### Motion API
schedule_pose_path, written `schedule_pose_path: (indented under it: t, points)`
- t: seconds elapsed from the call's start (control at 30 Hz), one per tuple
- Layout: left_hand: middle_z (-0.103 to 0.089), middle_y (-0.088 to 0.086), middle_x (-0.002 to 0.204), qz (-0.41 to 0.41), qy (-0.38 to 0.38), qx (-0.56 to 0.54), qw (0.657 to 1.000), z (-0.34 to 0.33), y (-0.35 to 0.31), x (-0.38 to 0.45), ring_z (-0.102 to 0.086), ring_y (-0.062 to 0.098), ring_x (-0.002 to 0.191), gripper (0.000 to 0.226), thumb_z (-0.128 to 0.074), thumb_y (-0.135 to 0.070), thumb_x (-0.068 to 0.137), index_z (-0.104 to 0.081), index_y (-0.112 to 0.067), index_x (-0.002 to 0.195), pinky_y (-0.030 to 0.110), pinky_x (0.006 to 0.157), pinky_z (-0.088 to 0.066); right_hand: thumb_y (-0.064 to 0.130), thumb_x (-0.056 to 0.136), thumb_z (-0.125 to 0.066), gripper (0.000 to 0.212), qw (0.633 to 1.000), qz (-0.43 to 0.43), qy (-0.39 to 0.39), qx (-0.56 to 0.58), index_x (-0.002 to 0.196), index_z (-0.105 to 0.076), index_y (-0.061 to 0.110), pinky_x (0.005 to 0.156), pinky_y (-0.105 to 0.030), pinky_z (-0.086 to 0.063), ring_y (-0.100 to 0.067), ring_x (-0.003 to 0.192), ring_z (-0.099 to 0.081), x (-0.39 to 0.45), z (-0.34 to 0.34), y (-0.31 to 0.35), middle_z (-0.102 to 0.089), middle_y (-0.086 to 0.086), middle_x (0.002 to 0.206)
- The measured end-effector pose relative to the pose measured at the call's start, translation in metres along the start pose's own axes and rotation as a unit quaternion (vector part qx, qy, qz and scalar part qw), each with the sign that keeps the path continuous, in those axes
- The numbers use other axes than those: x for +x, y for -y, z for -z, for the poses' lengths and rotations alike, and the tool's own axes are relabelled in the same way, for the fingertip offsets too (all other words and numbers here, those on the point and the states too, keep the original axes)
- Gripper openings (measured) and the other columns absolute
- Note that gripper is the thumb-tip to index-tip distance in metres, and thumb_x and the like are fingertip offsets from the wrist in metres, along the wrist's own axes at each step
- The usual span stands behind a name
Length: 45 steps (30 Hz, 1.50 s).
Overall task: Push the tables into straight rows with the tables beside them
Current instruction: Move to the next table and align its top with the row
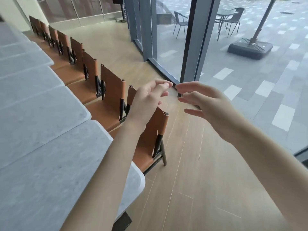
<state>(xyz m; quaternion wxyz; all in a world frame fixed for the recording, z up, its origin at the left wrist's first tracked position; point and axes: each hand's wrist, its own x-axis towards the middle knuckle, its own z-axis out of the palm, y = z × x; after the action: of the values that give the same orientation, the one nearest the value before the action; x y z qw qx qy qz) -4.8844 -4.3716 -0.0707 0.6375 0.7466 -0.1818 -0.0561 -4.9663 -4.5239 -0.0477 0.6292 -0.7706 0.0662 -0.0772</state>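
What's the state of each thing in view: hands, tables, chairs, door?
left hand: raised, fingers loosely curled, holding nothing
right hand: raised, fingers spread, holding nothing
grey tables: butted in a row, edges stepped
brown chairs: tucked along the tables
glass door: closed, apparently

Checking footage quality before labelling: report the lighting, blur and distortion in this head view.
Head view: soft, even daylight through the glass wall, no harsh shadows; wide-angle bending curves the row of tables and brown chairs; left hand and right hand slightly motion-softened, both holding nothing.
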Motion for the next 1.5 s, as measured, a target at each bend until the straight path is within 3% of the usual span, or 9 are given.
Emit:
schedule_pose_path:
  t: [0.1, 0.33, 0.43, 0.73, 0.87, 1.03, 1.17, 1.37, 1.5]
  points:
    - [-0.073, -0.004, 0.112, 0.003, -0.024, 0.013, 1.0, -0.008, 0.002, 0.046, -0.067, 0.006, 0.107, 0.022, -0.052, -0.029, 0.103, -0.073, -0.022, 0.106, 0.045, 0.105, -0.05, 0.014, 0.1, -0.054, 0.029, 1.0, 0.008, 0.017, 0.006, 0.117, -0.073, 0.03, 0.098, -0.035, -0.057, -0.001, 0.111, -0.067, 0.055, 0.018, -0.005, -0.071, 0.017, 0.116]
    - [-0.074, 0.001, 0.11, -0.018, -0.075, 0.046, 0.996, -0.05, 0.012, 0.157, -0.067, 0.012, 0.109, 0.027, -0.053, -0.041, 0.09, -0.074, -0.028, 0.101, 0.048, 0.103, -0.05, 0.016, 0.101, -0.054, 0.029, 0.996, 0.029, 0.08, 0.034, 0.118, -0.072, 0.03, 0.098, -0.035, -0.056, -0.004, 0.114, -0.067, 0.183, 0.075, -0.031, -0.072, 0.014, 0.12]
    - [-0.073, 0.002, 0.113, -0.01, -0.095, 0.049, 0.994, -0.076, 0.02, 0.217, -0.067, 0.023, 0.108, 0.026, -0.054, -0.041, 0.092, -0.074, -0.03, 0.102, 0.052, 0.101, -0.051, 0.015, 0.101, -0.055, 0.029, 0.993, 0.041, 0.1, 0.047, 0.116, -0.073, 0.031, 0.1, -0.038, -0.055, -0.005, 0.115, -0.067, 0.246, 0.107, -0.044, -0.072, 0.013, 0.121]
    - [-0.073, 0.005, 0.112, -0.004, -0.168, 0.053, 0.984, -0.131, 0.02, 0.386, -0.067, 0.02, 0.109, 0.024, -0.054, -0.039, 0.09, -0.074, -0.029, 0.101, 0.051, 0.102, -0.05, 0.014, 0.101, -0.052, 0.029, 0.983, 0.046, 0.173, 0.043, 0.113, -0.074, 0.029, 0.101, -0.039, -0.055, -0.004, 0.113, -0.068, 0.436, 0.181, -0.046, -0.073, 0.01, 0.119]
    - [-0.072, 0.002, 0.113, 0.017, -0.219, 0.064, 0.974, -0.117, 0.03, 0.426, -0.066, 0.024, 0.11, 0.021, -0.055, -0.04, 0.09, -0.074, -0.033, 0.097, 0.056, 0.103, -0.048, 0.017, 0.101, -0.053, 0.027, 0.971, 0.045, 0.229, 0.058, 0.112, -0.073, 0.03, 0.101, -0.041, -0.055, -0.005, 0.113, -0.068, 0.499, 0.169, -0.045, -0.071, 0.008, 0.122]
    - [-0.074, -0.009, 0.109, 0.027, -0.282, 0.059, 0.957, -0.082, 0.05, 0.467, -0.067, 0.01, 0.109, 0.024, -0.053, -0.038, 0.089, -0.073, -0.028, 0.099, 0.049, 0.104, -0.05, 0.017, 0.101, -0.053, 0.028, 0.957, 0.042, 0.279, 0.067, 0.115, -0.072, 0.032, 0.102, -0.042, -0.055, -0.007, 0.115, -0.067, 0.568, 0.139, -0.05, -0.07, 0.01, 0.123]
    - [-0.074, -0.012, 0.111, 0.023, -0.349, 0.051, 0.936, -0.036, 0.07, 0.517, -0.068, 0.007, 0.109, 0.026, -0.052, -0.038, 0.09, -0.073, -0.027, 0.1, 0.045, 0.103, -0.052, 0.015, 0.101, -0.053, 0.036, 0.948, 0.046, 0.308, 0.071, 0.129, -0.065, 0.033, 0.102, -0.041, -0.055, -0.008, 0.114, -0.067, 0.636, 0.093, -0.046, -0.069, 0.01, 0.123]
    - [-0.074, -0.011, 0.111, 0.018, -0.401, 0.044, 0.915, 0.045, 0.091, 0.608, -0.068, 0.007, 0.108, 0.02, -0.054, -0.034, 0.095, -0.073, -0.029, 0.098, 0.044, 0.104, -0.051, 0.015, 0.101, -0.051, 0.034, 0.924, 0.064, 0.373, 0.061, 0.125, -0.067, 0.034, 0.1, -0.039, -0.055, -0.003, 0.107, -0.069, 0.752, 0.009, -0.017, -0.075, 0.015, 0.11]
    - [-0.073, -0.014, 0.108, 0.011, -0.42, 0.059, 0.906, 0.098, 0.091, 0.661, -0.068, 0.004, 0.108, 0.019, -0.053, -0.028, 0.102, -0.072, -0.028, 0.1, 0.043, 0.104, -0.05, 0.014, 0.099, -0.054, 0.033, 0.907, 0.083, 0.408, 0.064, 0.124, -0.068, 0.031, 0.102, -0.041, -0.055, -0.006, 0.109, -0.069, 0.819, -0.045, 0.009, -0.071, 0.008, 0.121]
